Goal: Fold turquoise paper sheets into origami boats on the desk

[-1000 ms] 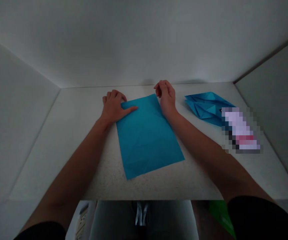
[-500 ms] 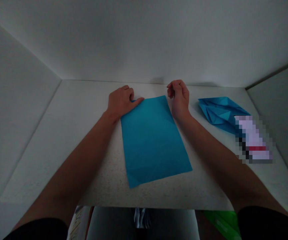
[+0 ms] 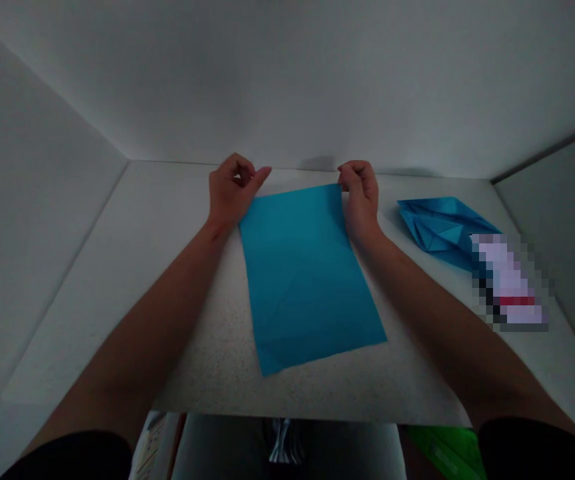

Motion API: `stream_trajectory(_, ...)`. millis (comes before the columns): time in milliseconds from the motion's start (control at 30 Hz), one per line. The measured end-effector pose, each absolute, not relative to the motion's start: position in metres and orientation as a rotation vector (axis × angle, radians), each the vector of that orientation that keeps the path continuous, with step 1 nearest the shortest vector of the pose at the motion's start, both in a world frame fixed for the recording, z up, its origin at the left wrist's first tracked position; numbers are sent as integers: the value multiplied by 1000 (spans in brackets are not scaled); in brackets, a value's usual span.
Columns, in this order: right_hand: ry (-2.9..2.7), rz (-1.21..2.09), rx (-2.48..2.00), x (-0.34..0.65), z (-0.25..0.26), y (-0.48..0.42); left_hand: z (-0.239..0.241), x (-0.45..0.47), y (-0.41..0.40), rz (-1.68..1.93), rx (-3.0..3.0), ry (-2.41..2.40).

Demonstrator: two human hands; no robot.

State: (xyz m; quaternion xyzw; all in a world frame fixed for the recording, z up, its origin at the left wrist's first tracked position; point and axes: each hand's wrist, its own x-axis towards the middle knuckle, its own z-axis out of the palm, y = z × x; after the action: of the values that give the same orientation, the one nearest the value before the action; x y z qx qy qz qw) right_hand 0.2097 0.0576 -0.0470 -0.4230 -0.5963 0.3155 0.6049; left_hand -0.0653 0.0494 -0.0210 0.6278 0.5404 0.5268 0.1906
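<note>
A sheet of blue paper (image 3: pixel 312 280) lies on the white tabletop in front of me, its far edge between my hands. At its far left corner is my left hand (image 3: pixel 232 187), fingers loosely curled and thumb stretched out apart from them, the thumb tip clear of the sheet. My right hand (image 3: pixel 361 193) is closed at the far right corner, which is raised to its fingers in a pinch. Part of that grip is hidden behind the hand.
A folded blue paper piece (image 3: pixel 442 223) lies to the right, partly behind a blurred, pixelated object (image 3: pixel 507 277). White walls (image 3: pixel 287 80) border the table (image 3: pixel 127 267) at the back and sides. Something green (image 3: pixel 447 450) shows below the front edge.
My left hand has moved back and left, its thumb lifting off the sheet. The paper's far right corner has shifted right and up to my right hand's fingers.
</note>
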Motion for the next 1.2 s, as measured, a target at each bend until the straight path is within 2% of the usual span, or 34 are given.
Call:
stream_trajectory(133,-1433,690,-1044,214,-48,56,-28,-81,65,1777,1501,1391)
stream_trajectory(333,-1512,903,-994,206,-44,51,-34,-93,76,1851,1358,1374)
stream_trajectory(433,-1611,900,-1015,202,-40,46,-35,-98,79,1907,1250,1374)
stream_trajectory(600,-1787,744,-1117,200,-32,37,-34,-107,83,1742,1156,1319)
stream_trajectory(767,-1935,850,-1034,199,-27,31,-27,-107,81,1637,1163,1272)
stream_trajectory(933,-1714,1082,-922,201,-27,33,-12,-101,69,1523,1206,1279)
stream_trajectory(1200,-1454,945,-955,204,-35,42,-6,-72,46,1394,1232,1188)
